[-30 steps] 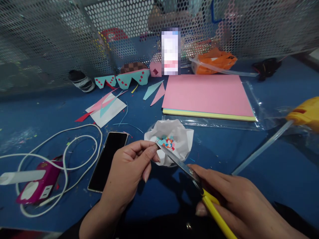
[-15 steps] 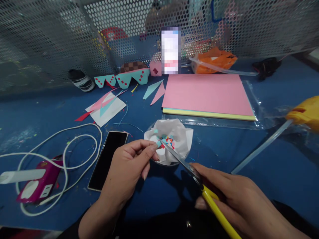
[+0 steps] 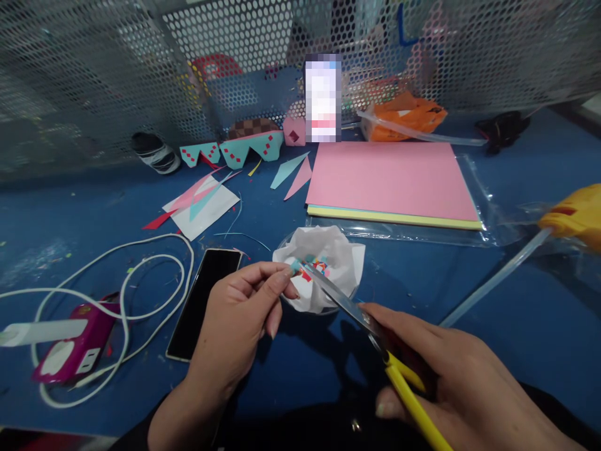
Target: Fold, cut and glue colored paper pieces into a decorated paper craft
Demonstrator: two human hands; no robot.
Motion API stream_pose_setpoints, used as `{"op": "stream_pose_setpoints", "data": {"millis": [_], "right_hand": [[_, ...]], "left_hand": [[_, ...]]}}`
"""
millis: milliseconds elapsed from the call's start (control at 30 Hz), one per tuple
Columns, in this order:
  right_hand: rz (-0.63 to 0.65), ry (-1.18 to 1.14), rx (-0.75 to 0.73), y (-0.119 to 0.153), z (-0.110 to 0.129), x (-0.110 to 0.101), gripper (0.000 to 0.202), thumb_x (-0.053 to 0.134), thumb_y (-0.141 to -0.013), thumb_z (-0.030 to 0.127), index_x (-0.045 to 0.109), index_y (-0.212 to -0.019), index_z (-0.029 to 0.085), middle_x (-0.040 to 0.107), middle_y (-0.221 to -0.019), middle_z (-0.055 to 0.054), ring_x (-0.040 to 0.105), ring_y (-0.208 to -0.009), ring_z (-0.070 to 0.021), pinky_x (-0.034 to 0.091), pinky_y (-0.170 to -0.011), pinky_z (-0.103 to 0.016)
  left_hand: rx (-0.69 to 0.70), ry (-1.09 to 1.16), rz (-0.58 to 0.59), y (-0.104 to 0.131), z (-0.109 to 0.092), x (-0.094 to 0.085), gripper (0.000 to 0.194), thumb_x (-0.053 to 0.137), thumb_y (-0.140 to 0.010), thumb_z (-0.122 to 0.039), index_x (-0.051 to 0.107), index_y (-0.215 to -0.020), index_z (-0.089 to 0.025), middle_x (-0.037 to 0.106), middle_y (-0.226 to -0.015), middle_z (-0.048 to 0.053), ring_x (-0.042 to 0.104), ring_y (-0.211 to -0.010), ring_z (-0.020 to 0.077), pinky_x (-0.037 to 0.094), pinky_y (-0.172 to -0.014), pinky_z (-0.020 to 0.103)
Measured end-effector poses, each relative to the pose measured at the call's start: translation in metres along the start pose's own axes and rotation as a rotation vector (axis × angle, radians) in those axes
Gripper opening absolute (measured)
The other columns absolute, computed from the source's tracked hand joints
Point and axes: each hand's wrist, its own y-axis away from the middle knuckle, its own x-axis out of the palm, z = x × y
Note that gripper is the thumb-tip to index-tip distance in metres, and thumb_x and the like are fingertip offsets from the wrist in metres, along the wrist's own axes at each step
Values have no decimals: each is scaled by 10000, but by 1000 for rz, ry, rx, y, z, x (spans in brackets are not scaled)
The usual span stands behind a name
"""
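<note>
Between thumb and fingertips, my left hand [image 3: 248,307] pinches a small light-blue paper piece [image 3: 295,265] at the left side of a paper-lined bowl [image 3: 345,254]. Small red, blue and white bits [image 3: 319,265] lie inside the bowl. My right hand [image 3: 451,369] grips yellow-handled scissors [image 3: 413,401]. Their blades reach up and left over the bowl, with the tips close to the light-blue piece. The palm side of my right hand is partly hidden.
Left of my hands are a dark phone [image 3: 201,307], a looped white cable [image 3: 119,300] and a purple power socket [image 3: 77,344]. Pink sheets [image 3: 385,178] lie behind the bowl. A yellow glue gun [image 3: 575,213] is at the right. Decorated light-blue cutouts [image 3: 235,151] stand by the mesh.
The scissor handles have opened wider, with my right thumb slightly lower and to the right. My left fingers have shifted slightly left with the paper piece. The view has moved slightly.
</note>
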Motion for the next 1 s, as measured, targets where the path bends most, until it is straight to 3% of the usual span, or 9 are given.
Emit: {"op": "stream_pose_setpoints", "data": {"millis": [133, 367, 1000], "right_hand": [[31, 37, -16, 1, -1, 2, 575, 787, -721, 326, 596, -1259, 258, 766, -865, 23, 730, -663, -163, 567, -513, -203], [37, 92, -74, 1, -1, 1, 412, 595, -873, 316, 617, -1277, 240, 766, -854, -32, 737, -657, -180, 594, -575, -243], [52, 45, -101, 2, -6, 5, 335, 572, -921, 359, 593, -1236, 246, 749, -827, -15, 733, -640, -173, 617, -618, -256]], "left_hand": [[-2, 33, 11, 0, 2, 0, 225, 710, -839, -365, 682, -764, -155, 670, -703, -17, 393, -346, -15, 193, -373, 154], [-8, 30, 67, 0, 7, -2, 179, 693, -859, -345, 700, -842, -167, 675, -702, -21, 414, -363, -13, 236, -391, 143], [-26, 7, 86, -1, 7, -3, 263, 704, -851, -419, 688, -767, -170, 681, -662, -18, 376, -352, -18, 210, -389, 146]]}}
